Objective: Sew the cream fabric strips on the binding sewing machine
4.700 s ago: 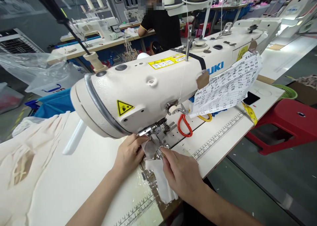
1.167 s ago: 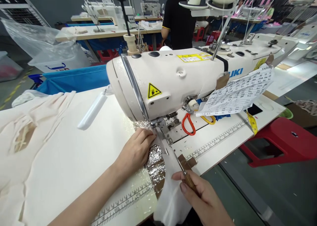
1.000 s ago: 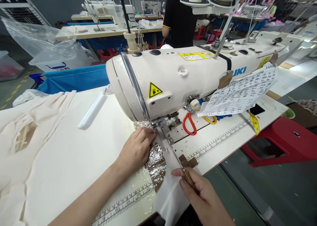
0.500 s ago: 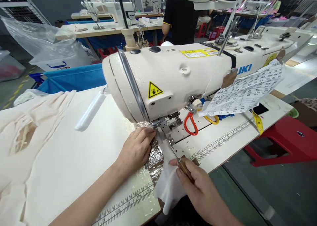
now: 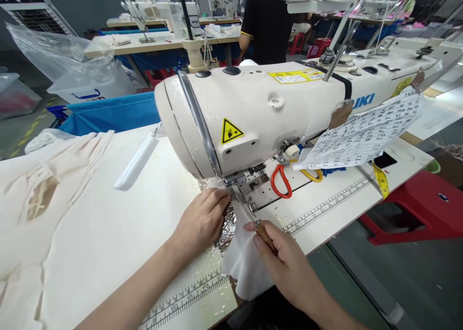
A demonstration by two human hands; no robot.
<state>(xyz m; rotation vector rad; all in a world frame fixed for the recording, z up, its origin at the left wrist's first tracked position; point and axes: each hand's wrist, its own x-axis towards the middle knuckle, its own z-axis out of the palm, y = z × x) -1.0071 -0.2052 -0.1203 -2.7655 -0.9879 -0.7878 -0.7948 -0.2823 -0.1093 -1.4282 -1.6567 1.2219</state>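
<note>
Presently, the white cloth (image 5: 246, 265) lies below the machine's foot area and spreads toward the table's near edge: thin, plain, softly creased, its lower part draping in loose folds. Left hand (image 5: 202, 219): fingers curled and bunched, tips at the cloth; pinch or press, cannot tell. Right hand (image 5: 285, 260): closed around a wooden-handled awl (image 5: 265, 238), index finger extended, metal shaft pointing up toward the foot area.

Obstructions: the sewing machine (image 5: 217, 113) overhangs and hides the cloth's far end; left fingers cover part of its edge. Crinkled shiny film (image 5: 228, 228) sits between left hand and cloth.

Surroundings: red-looped scissors handle (image 5: 285, 195) beside the metal plate; handwritten sheet (image 5: 361, 134) hanging on the machine; yellow tape measure (image 5: 380, 181) beyond; pale garment (image 5: 21, 190) on the table (image 5: 90, 224), left side.
</note>
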